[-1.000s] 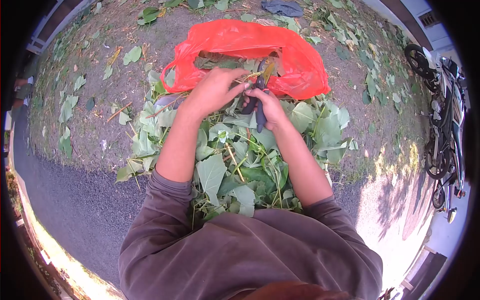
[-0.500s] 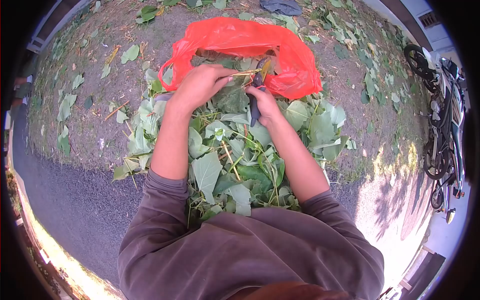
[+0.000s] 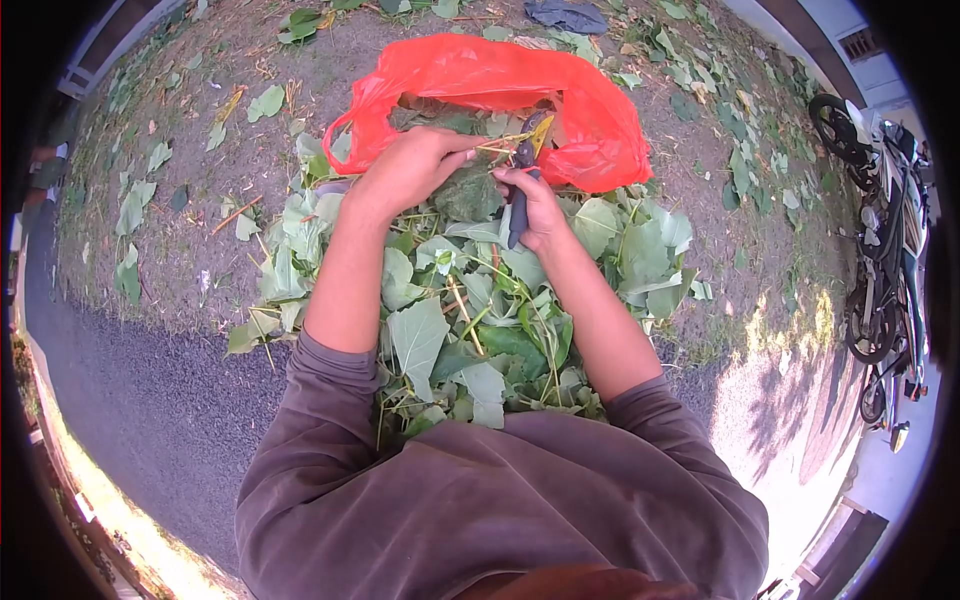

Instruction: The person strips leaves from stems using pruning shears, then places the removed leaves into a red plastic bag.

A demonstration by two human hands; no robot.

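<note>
My left hand (image 3: pixel 415 170) pinches thin yellowish stems (image 3: pixel 503 143) over the opening of a red plastic bag (image 3: pixel 610 125). In my right hand (image 3: pixel 535 207) are dark-handled pruning shears (image 3: pixel 522 185), their head pointing up beside the stems. A yellow leaf (image 3: pixel 541 132) shows at the shears' blades, which are too small to make out clearly. Below both hands, a heap of large green leaves and stems (image 3: pixel 418 340) spreads from the bag towards my body.
Fallen leaves (image 3: pixel 266 103) lie scattered over the soil. A dark crumpled item (image 3: pixel 566 15) lies beyond the bag. Motorcycles (image 3: pixel 885 230) stand at the far right. Asphalt (image 3: pixel 180 400) runs along the near left. Part of another person (image 3: pixel 45 165) shows at the left edge.
The shears in my right hand have shifted slightly right, and more of the yellow leaf shows beside their head. My left hand still pinches the stems.
</note>
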